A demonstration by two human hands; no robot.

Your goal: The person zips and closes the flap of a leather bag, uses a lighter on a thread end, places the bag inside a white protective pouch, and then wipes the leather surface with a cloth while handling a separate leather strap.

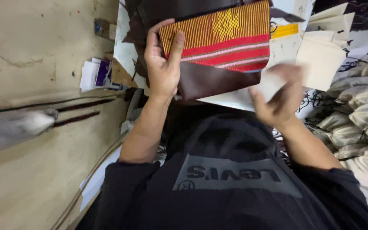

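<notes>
While the camera looks down over the person's chest in a dark printed shirt (pixel 231 187), both bare hands are raised in front of the body. The left hand (pixel 163 64) grasps a flat pouch (pixel 218 47) by its left edge: the thumb lies across the front of the woven panel and the fingers (pixel 153 36) wrap round behind, so the pouch is pinched between them. The pouch has a striped woven front, yellow and orange above with a small yellow diamond pattern, red bands with pale lines below, and a dark brown leather-like lower part that hangs just beside the wrist. The right hand (pixel 280 96) is to the right of the pouch and a little below it, blurred by motion; its fingers are curled around a pale sheet or cloth piece (pixel 273 81), though how firmly they grip cannot be told from the blur. Behind the pouch, beyond both hands, lies a white sheet on the worktop (pixel 126 51) with dark leather scraps on it. Further right of the right hand stand folded cream paper pieces (pixel 324 55), and beyond them, well apart from the fingers, a heap of pale cloth drawstring bags (pixel 363 115) with dark cords. To the left of the left hand, a small stack of white and purple cards (pixel 95 73) rests against a beige wall surface (pixel 30 51), with thin dark strips running lower down.
</notes>
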